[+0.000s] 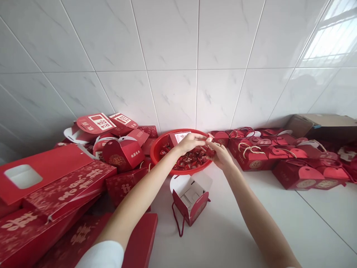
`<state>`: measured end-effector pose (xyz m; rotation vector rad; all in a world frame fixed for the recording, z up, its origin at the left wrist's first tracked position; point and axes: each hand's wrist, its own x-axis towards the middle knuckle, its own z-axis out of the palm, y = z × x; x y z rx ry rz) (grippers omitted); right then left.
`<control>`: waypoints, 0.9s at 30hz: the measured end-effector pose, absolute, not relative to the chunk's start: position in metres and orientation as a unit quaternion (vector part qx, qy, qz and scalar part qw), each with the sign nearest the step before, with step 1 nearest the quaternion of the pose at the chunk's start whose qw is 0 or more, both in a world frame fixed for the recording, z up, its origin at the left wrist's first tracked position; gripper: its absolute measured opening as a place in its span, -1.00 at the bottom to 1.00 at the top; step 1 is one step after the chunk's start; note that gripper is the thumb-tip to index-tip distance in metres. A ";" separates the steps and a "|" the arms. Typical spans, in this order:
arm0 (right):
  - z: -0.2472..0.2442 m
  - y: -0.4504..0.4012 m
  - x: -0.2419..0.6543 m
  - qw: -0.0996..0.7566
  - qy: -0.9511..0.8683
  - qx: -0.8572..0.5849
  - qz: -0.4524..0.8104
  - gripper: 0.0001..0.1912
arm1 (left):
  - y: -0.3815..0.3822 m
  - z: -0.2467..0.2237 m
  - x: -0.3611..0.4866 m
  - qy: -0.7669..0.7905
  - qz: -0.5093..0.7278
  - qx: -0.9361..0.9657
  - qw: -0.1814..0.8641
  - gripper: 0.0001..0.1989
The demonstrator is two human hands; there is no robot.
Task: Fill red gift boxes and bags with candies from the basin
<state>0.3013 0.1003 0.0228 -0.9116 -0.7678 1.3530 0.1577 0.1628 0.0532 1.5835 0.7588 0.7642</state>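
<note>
1. Basin [189, 172]: red, round; contains wrapped sweets [192, 159] & a box w/ a white label [174, 139].
2. R hand [221, 156]: at basin's R rim; fingers pinch a small wrapped piece [209, 138] above that rim.
3. L hand [190, 142]: over basin; fingers extended, tips at same piece; can't tell if they grip it too.
4. Open box [198, 208]: just in front of basin, upright, w/ dark-red cord [181, 227].
5. Boxes w/ handles [248, 158]: R of basin, in rows.
6. Box pile [121, 153]: L of basin, red, assorted sizes.
</note>
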 end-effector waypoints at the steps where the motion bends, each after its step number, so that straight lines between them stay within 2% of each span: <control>1: 0.023 0.101 0.303 0.631 -0.331 -0.401 0.576 -0.74 | 0.163 0.052 0.162 0.324 0.346 0.680 0.559 -0.85; 3: 0.025 0.102 0.309 0.660 -0.313 -0.413 0.544 -0.73 | 0.166 0.047 0.170 0.352 0.361 0.693 0.516 -0.85; 5: 0.026 0.103 0.315 0.691 -0.283 -0.422 0.515 -0.74 | 0.170 0.039 0.176 0.380 0.322 0.740 0.453 -0.84; 8: 0.028 0.104 0.324 0.721 -0.249 -0.420 0.492 -0.77 | 0.173 0.025 0.180 0.400 0.185 0.815 0.377 -0.78; 11: 0.029 0.104 0.328 0.724 -0.252 -0.417 0.488 -0.79 | 0.173 0.014 0.180 0.411 0.052 0.843 0.344 -0.70; 15: 0.030 0.102 0.327 0.697 -0.284 -0.418 0.508 -0.75 | 0.174 0.013 0.176 0.452 -0.028 0.844 0.288 -0.68; 22: 0.032 0.101 0.330 0.684 -0.279 -0.422 0.526 -0.73 | 0.193 0.029 0.147 0.561 -0.069 0.813 0.142 -0.89; 27: 0.032 0.102 0.331 0.685 -0.282 -0.415 0.528 -0.74 | 0.202 0.031 0.129 0.574 -0.042 0.812 0.096 -0.88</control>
